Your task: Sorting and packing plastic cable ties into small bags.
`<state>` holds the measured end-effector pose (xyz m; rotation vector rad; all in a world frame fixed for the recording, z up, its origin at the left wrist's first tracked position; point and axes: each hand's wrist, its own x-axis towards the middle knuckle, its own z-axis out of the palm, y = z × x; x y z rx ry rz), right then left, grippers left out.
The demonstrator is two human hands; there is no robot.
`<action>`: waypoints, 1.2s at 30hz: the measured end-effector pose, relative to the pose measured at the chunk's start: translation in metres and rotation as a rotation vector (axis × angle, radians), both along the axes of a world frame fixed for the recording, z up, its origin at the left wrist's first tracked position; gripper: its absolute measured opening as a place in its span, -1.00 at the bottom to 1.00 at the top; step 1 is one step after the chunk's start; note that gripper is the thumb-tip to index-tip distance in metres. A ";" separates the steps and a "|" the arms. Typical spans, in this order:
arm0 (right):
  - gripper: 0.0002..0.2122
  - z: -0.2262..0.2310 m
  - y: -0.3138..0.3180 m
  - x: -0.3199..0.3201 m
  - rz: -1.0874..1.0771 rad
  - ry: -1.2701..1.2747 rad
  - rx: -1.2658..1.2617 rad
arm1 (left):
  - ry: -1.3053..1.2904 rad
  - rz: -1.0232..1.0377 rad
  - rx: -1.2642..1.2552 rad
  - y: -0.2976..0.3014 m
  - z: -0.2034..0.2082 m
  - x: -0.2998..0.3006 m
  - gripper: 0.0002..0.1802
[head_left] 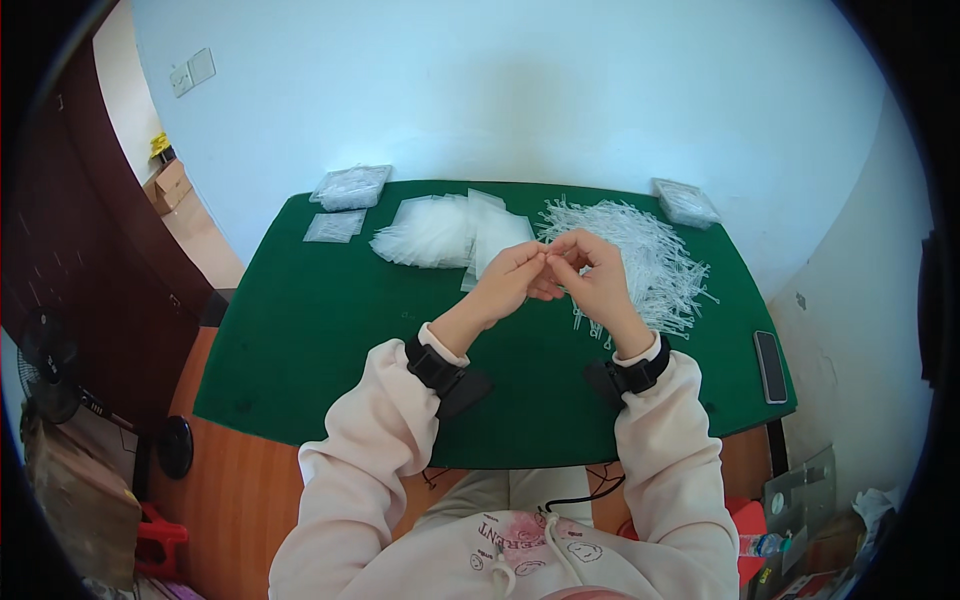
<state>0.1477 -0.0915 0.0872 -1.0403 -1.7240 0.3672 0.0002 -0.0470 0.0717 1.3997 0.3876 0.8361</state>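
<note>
My left hand [508, 282] and my right hand [598, 278] meet over the middle of the green-covered table [330, 350]. Thumb and fingers of each are pinched together, and the fingertips touch or nearly touch. Whatever lies between them is too small or hidden to make out. Just beyond and right of my right hand spreads a heap of thin clear plastic sticks with looped ends [650, 250]. Behind my left hand lies a fanned pile of clear flat plastic bags [425, 232], with more bags [495, 225] overlapping on its right.
At the back left sits a stack of filled clear packets [350, 188], with flatter packets [335, 227] in front. Another packet stack [685, 203] occupies the back right corner. A phone [770, 367] lies by the right edge. The wall [500, 100] rises behind the table.
</note>
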 end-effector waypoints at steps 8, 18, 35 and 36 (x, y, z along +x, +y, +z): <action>-0.83 -0.050 0.039 0.031 -0.258 -0.075 -0.035 | 0.120 0.184 -0.119 0.041 -0.029 -0.009 -0.73; -0.93 -0.088 0.056 0.056 -0.261 -0.723 -0.189 | -0.118 0.320 -0.180 0.043 -0.027 -0.008 -0.74; -0.64 -0.044 0.033 0.012 0.196 0.342 -0.365 | 0.040 0.035 -0.280 0.032 -0.062 0.012 -0.72; -0.64 -0.044 0.033 0.012 0.195 0.342 -0.364 | 0.040 0.034 -0.279 0.029 -0.060 0.013 -0.72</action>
